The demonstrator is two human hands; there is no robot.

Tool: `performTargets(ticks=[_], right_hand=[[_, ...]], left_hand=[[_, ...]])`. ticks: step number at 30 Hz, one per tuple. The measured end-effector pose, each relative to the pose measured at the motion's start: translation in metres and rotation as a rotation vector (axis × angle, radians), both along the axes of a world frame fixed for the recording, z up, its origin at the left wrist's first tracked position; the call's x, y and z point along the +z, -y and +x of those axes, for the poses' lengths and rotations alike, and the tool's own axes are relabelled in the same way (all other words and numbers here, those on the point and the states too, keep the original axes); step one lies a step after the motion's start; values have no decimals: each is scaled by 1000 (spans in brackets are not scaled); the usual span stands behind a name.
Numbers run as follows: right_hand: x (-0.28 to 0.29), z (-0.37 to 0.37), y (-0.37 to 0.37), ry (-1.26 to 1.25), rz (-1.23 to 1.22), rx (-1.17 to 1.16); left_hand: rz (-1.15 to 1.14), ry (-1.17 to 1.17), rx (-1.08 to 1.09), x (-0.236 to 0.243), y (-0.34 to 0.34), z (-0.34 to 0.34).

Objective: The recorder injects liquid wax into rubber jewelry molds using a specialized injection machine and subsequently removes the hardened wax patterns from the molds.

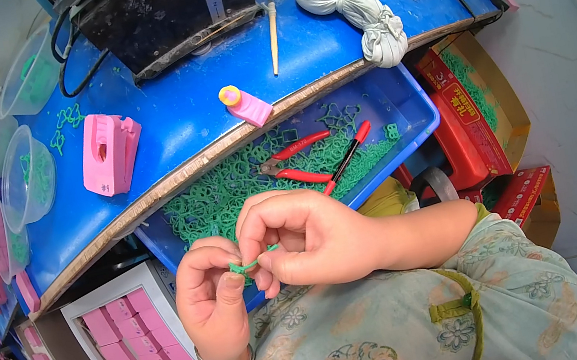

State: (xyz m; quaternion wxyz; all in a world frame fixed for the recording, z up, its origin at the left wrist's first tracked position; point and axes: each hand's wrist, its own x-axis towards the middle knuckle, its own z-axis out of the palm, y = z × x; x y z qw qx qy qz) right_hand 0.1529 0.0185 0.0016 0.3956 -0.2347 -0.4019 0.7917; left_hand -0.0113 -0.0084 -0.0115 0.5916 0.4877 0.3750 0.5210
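Note:
Close to my body, my left hand [210, 292] and my right hand [318, 240] meet, fingers pinched. Between them is a small green openwork piece [241, 269], partly hidden by the fingertips; its exact kind does not show. Just beyond my hands is a blue plastic tray [410, 110], heaped with many similar green pieces [217, 188]. On that heap rest cutting pliers [295, 173] with red handles, spread apart. Beside them lies a slim red-and-black pen-like tool [347, 158].
The blue worktable [177, 107] has a rough wooden edge. On it are a dark machine [170, 17], a pink block mould [110, 153], a pink piece with a yellow top [245, 105], a wooden stick [274, 37], a tied white cloth bundle [351, 9] and clear bowls [29, 178]. Red boxes [465, 116] stand right.

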Motion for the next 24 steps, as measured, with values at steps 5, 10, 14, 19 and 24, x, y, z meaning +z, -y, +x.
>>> performTargets(ticks=[5,10,14,19,24], right_hand=[[-5,-1,1,83,138,-46],[-4,2,-1,112,164,-19],[-7,1,-1,182,274,-37],[-5,0,0,11,64,-6],[-3,-1,0,17,-19,-19]], left_hand=[[23,17,26,0,-1,1],[115,-48,66,-2,-1,1],[110,-53,69,-1,-1,1],[-158,221,-2,3,-2,-3],[-328,461,-70,6,-5,-3]])
